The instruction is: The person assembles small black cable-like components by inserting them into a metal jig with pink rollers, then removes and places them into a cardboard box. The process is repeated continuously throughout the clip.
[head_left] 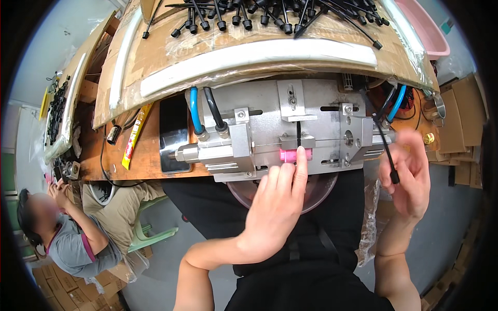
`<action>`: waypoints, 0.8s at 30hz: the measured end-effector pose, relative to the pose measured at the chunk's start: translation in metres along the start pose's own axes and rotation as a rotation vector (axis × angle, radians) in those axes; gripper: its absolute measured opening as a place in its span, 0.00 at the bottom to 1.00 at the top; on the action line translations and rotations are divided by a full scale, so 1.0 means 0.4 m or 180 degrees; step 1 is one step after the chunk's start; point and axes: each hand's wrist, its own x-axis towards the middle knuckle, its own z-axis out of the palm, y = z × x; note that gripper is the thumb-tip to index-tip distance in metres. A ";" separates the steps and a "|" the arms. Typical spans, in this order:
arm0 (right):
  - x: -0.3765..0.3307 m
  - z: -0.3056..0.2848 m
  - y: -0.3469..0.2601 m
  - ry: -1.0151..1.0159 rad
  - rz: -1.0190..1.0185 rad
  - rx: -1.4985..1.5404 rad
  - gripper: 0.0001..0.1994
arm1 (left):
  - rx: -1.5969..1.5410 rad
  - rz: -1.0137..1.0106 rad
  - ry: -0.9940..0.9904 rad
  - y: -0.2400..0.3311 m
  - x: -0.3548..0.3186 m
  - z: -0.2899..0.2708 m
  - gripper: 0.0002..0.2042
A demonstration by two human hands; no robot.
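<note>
My left hand (275, 212) reaches over the front of a metal clamping fixture (267, 103). Its index finger is stretched out, with the tip at a short pink cylinder (287, 155) in the middle of the fixture. A thin black rod (299, 132) stands in line behind that cylinder, between two small metal blocks. To the right of the fixture, my right hand (410, 179) has its fingers closed around another thin black rod with a thicker cap end (388, 150), held tilted with the cap downward. Part of the pink cylinder is hidden under my left fingers.
Many capped black rods (244, 18) lie on a cardboard-covered shelf (140, 62) above the fixture. Blue air hoses (195, 110) run to both sides. A phone (175, 140) and yellow packet (136, 137) lie left. A bowl (324, 192) sits below; another person (83, 238) sits left.
</note>
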 end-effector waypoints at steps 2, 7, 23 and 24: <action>-0.031 0.000 0.021 0.0062 -0.0295 -0.0117 0.13 | -0.0035 0.0217 0.0249 -0.025 0.042 -0.062 0.32; -0.050 0.103 0.134 -0.0566 -0.1965 -0.2775 0.16 | 0.0972 0.0538 0.2396 -0.225 0.304 -0.216 0.14; -0.010 0.111 0.156 -0.0846 -0.1697 -0.3705 0.32 | 0.0074 -0.0061 0.1605 -0.069 0.066 -0.145 0.31; 0.008 0.103 0.124 -0.0776 -0.1797 -0.3729 0.31 | 0.0103 -0.0051 0.1359 -0.045 0.029 -0.118 0.33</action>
